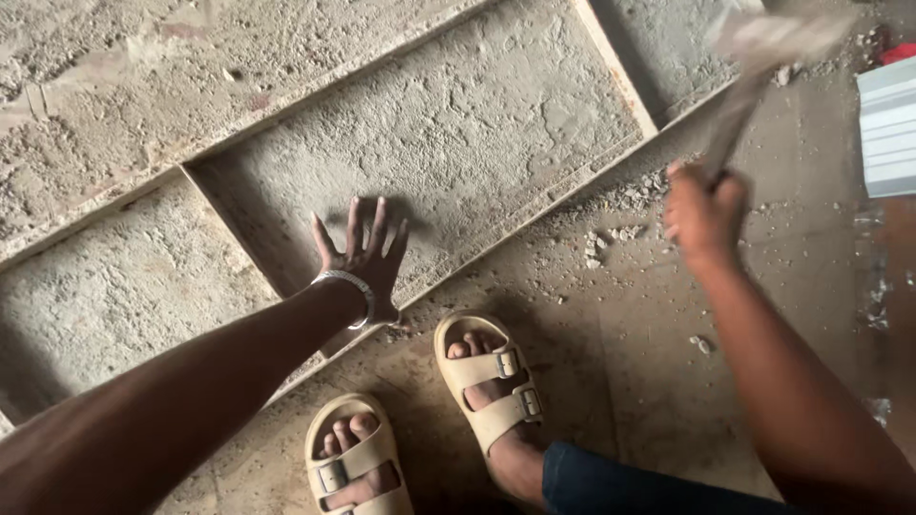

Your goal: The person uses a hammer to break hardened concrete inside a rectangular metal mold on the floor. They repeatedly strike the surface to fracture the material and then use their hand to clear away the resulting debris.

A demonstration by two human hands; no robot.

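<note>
Nearest: two feet in beige buckled sandals (487, 381) on a dusty concrete floor (630, 381), a dark trouser cuff at the bottom edge.

Left hand (367, 257), silver bracelet (348, 286) at the wrist, fingers spread wide, palm flat on the cast slab (458, 133) filling the middle compartment of a metal-edged mould frame (534, 205). Hand sits near the frame's closest rail.

Right hand (704, 212) off to the side above the floor, fist closed round the handle of a hammer (754, 67); hammer raised and motion-blurred, head near the top edge.

Mould compartments run diagonally, each filled level with rough grey cement. Loose rubble chips (625, 205) lie along the rail between the hands.

Farthest right: a white ribbed panel (889, 129), with a red scrap above it.
</note>
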